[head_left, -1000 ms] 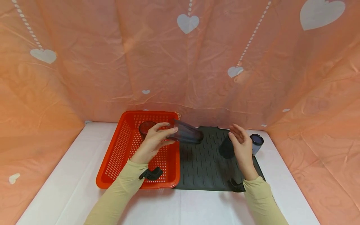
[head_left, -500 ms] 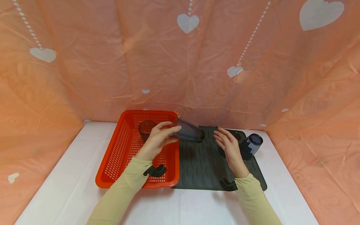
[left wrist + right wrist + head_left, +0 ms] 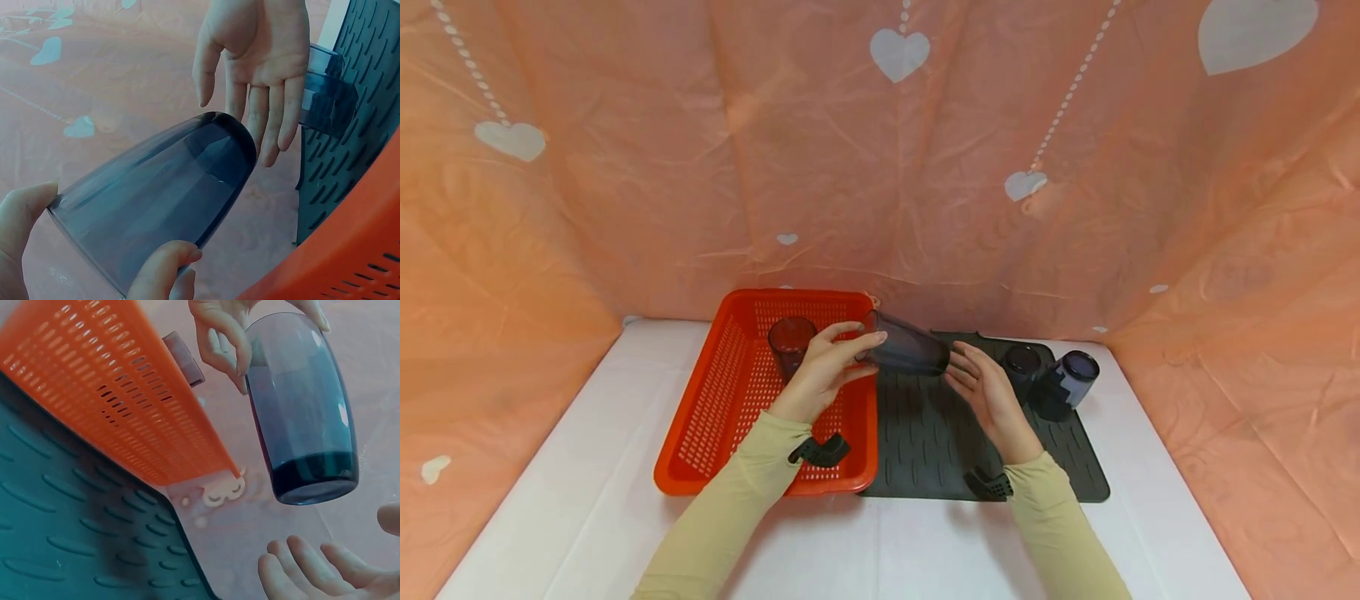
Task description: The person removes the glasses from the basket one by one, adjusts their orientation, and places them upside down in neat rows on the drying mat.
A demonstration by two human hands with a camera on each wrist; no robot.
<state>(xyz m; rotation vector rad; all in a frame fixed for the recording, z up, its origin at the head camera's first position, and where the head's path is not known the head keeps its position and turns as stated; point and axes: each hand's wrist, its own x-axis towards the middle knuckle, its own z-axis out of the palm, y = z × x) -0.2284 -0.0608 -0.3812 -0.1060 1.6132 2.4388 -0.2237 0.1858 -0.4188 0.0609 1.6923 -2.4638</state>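
My left hand (image 3: 822, 371) pinches a dark tinted drinking glass (image 3: 913, 347) by its rim end, above the right side of the red basket (image 3: 672, 477). The glass lies tilted on its side, its thick base (image 3: 315, 478) pointing right. Close to that base is my right hand (image 3: 991, 402), its fingers extended and holding nothing. A gap shows between those fingers (image 3: 303, 565) and the glass in the right wrist view. Inside the basket stands another glass (image 3: 792, 343). Two more glasses, one dark (image 3: 1021, 363) and one bluish (image 3: 1075, 379), are upside down at the mat's right back.
A black ribbed drying mat (image 3: 917, 467) lies right of the basket on a white tablecloth (image 3: 572, 467). Behind and at both sides hangs a pinkish-orange curtain (image 3: 820, 167) with white hearts.
My right hand has moved left, away from the glasses on the mat and up to the held glass's base. The left hand has shifted slightly right with the glass.
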